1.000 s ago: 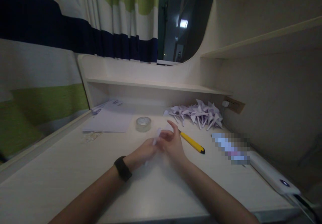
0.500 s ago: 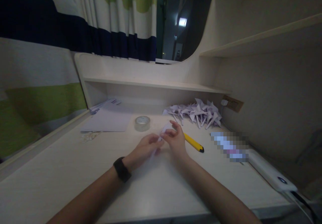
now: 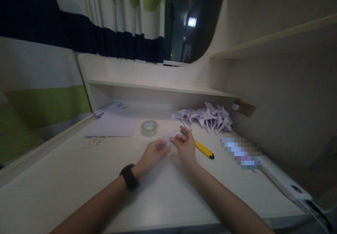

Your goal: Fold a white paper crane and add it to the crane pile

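Having shifted slightly rightward, the left hand (image 3: pixel 155 153) and right hand (image 3: pixel 185 148) pinch white paper (image 3: pixel 174 133) over the desk (image 3: pixel 158 206), apparently shaping it, which next calls for a light, steady hold.

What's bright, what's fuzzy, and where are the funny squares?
All in the head view: lighting is dim; a light patch glares in the dark window; the white paper between left hand and right hand looks fuzzy; squares hide something on the desk, right side.

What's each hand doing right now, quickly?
Left hand: closed, holding a small piece of white paper.
Right hand: closed, pinching the same white paper.
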Demonstrator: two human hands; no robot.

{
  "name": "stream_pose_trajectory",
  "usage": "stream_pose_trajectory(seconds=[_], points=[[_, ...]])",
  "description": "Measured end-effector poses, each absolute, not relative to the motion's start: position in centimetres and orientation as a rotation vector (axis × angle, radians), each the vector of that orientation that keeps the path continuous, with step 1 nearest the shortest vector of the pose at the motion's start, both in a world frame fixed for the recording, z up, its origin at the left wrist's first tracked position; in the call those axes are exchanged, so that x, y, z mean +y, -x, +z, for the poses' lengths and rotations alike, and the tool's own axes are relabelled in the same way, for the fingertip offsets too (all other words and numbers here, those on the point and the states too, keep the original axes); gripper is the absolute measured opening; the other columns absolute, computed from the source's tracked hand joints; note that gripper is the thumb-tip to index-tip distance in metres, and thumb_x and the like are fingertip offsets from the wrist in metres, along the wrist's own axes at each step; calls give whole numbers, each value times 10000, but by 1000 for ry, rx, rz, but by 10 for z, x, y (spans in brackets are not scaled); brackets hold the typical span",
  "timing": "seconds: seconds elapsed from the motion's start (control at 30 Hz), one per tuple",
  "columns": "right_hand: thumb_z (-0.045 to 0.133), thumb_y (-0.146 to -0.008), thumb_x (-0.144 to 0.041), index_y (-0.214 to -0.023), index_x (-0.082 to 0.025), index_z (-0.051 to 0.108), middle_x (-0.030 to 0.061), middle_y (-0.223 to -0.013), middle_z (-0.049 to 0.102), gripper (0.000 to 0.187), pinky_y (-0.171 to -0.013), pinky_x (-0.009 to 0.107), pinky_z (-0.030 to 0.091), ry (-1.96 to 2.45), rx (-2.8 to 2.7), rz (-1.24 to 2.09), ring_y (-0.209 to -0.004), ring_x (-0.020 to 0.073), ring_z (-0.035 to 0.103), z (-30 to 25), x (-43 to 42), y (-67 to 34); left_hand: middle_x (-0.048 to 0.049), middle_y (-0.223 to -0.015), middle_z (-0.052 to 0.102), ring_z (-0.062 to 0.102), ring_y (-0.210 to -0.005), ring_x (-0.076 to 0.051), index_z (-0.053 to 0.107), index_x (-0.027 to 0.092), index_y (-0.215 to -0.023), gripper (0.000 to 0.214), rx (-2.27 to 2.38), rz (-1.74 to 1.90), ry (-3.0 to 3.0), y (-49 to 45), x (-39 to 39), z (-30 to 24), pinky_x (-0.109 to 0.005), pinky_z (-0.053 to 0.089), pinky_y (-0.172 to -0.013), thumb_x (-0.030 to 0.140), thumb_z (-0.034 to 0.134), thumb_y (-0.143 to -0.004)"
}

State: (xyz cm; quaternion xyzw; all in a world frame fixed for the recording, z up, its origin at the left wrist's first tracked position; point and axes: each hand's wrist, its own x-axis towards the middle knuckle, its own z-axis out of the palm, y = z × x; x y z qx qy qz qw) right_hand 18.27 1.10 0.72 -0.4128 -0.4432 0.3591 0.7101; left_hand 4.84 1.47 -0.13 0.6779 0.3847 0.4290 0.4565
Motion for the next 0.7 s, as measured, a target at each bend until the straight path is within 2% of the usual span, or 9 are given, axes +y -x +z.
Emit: stream_pose_trajectory(seconds=[0.1, 0.23, 0.4, 0.47, 0.53, 0.6, 0.7], points=[[767, -595, -232, -1155, -193, 461, -67, -643, 619, 639, -642, 290, 499, 922, -983, 751, -621, 149, 627, 9, 11, -184, 22, -527, 535, 474, -462, -119, 612, 152, -755, 297, 995, 1030, -1677, -49, 14, 0, -237, 352, -469, 449, 602, -772], [767, -602, -244, -1144, -192, 451, -65, -637, 627, 630, -676, 303, 503, 922, -973, 705, -629, 150, 630, 8, 13, -187, 12, -517, 525, 470, -494, -131, 643, 146, -748, 367, 991, 1068, -1742, -49, 15, -2, -246, 342, -493, 474, 505, -840], [767, -619, -278, -1143, -202, 448, -33, -695, 657, 618, -678, 320, 516, 943, -998, 691, -659, 169, 646, 4, 20, -194, 1, -547, 538, 455, -526, -133, 642, 146, -694, 317, 1081, 1067, -1839, -44, 20, 0, -247, 316, -517, 402, 516, -832], [753, -657, -320, -1105, -203, 488, 32, -841, 689, 533, -730, 344, 520, 962, -1014, 604, -760, 187, 662, 6, 22, -201, 10, -529, 514, 429, -510, -127, 637, 143, -683, 294, 1113, 1008, -1830, -39, 24, 2, -244, 300, -509, 381, 525, -816], [710, -726, -363, -994, -201, 564, 83, -992, 682, 345, -814, 379, 505, 985, -1131, 483, -903, 210, 650, 10, 24, -210, 16, -515, 497, 409, -498, -123, 635, 140, -666, 291, 1135, 932, -1827, -33, 28, 4, -244, 290, -504, 376, 531, -799], [677, -772, -369, -854, -203, 622, 89, -1045, 677, 193, -904, 415, 464, 989, -1375, 405, -998, 227, 623, 15, 24, -218, 15, -518, 495, 400, -491, -121, 643, 134, -655, 308, 1139, 852, -1853, -27, 32, 4, -246, 284, -502, 391, 534, -787], [689, -778, -315, -733, -214, 649, 70, -1057, 690, 118, -995, 442, 391, 938, -1736, 377, -1067, 232, 593, 21, 21, -223, 20, -516, 478, 383, -482, -115, 661, 126, -664, 356, 1097, 753, -1920, -18, 38, 3, -246, 269, -499, 433, 530, -788]])
